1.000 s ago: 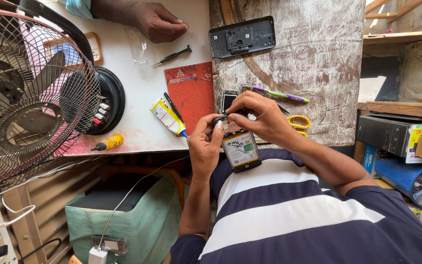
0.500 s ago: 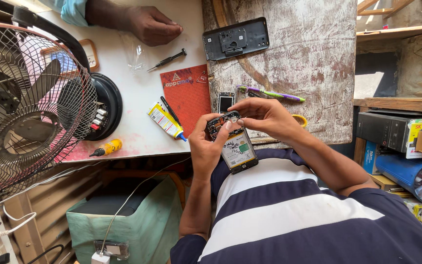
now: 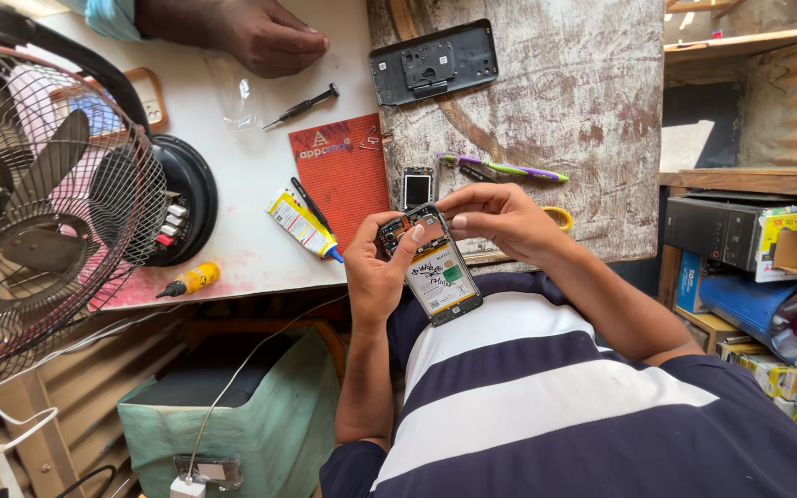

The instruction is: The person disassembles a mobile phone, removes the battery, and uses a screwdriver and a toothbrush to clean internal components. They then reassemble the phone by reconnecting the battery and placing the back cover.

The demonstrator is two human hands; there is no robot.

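Currently left hand (image 3: 373, 277) grips the opened phone (image 3: 435, 267) from its left side; right hand (image 3: 495, 217) pinches at its top edge, above the desk (image 3: 251, 184) edge.

The single head-worn camera looked steeply down the wearer's striped shirt (image 3: 546, 387), close over both hands, facing the workbench (image 3: 260, 184) edge; no second view was supplied.
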